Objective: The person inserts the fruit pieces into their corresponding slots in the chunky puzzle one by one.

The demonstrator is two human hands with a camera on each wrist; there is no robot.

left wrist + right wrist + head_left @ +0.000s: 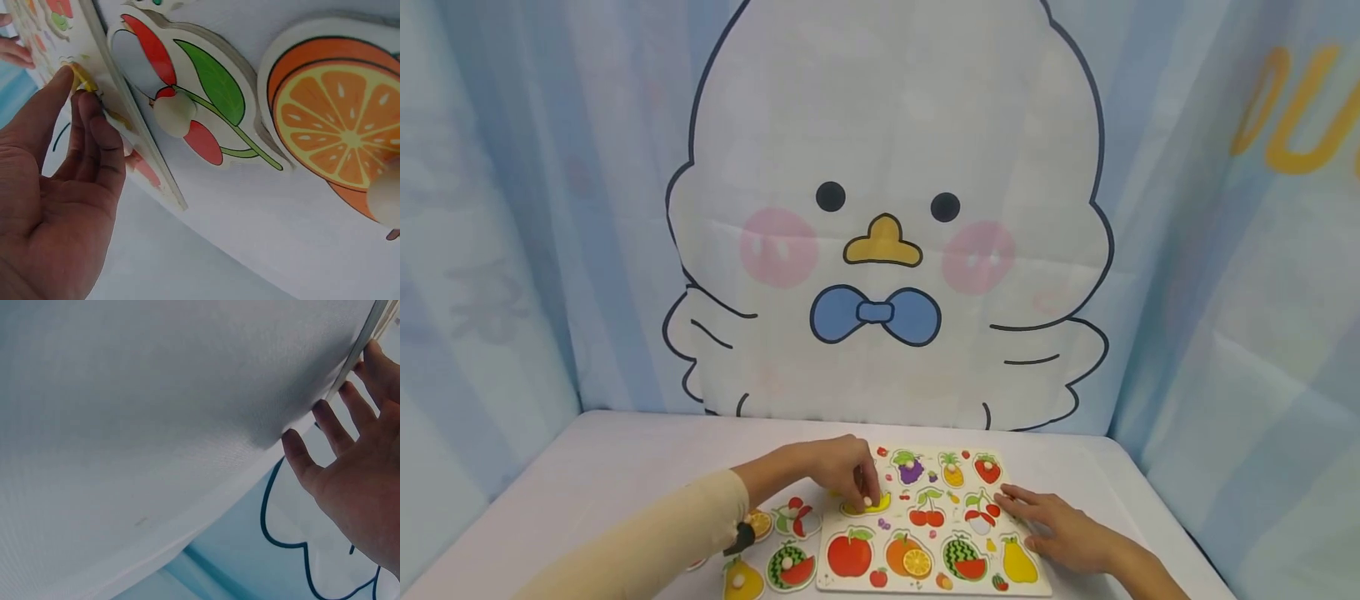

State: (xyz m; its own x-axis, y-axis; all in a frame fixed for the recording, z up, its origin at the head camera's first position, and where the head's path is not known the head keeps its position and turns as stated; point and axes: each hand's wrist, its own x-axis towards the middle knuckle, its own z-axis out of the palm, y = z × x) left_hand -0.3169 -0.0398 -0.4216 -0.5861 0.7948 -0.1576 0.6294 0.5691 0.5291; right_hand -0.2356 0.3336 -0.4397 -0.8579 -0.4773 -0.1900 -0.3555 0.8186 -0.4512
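Observation:
A fruit puzzle board (pixel 887 465) lies on the table, with grape, pineapple and strawberry pieces along its back row. At the board's left side my left hand (pixel 847 467) pinches the banana piece (pixel 880 503) by its small round knob, over the middle row. The left wrist view shows the thumb and fingertips of that hand (pixel 69 169) meeting at the yellow piece (pixel 86 77). My right hand (pixel 1067 529) rests at the board's right edge with fingers spread. In the right wrist view its fingertips (pixel 290 439) touch the table and the board's edge.
Left of the board lie loose knobbed pieces: a cherry piece (pixel 797 518), an orange (pixel 760 524), a watermelon (pixel 791 567) and a pear (pixel 743 578). My left forearm reaches over that side. Behind the table hangs a curtain (pixel 880 375) with a cartoon bird.

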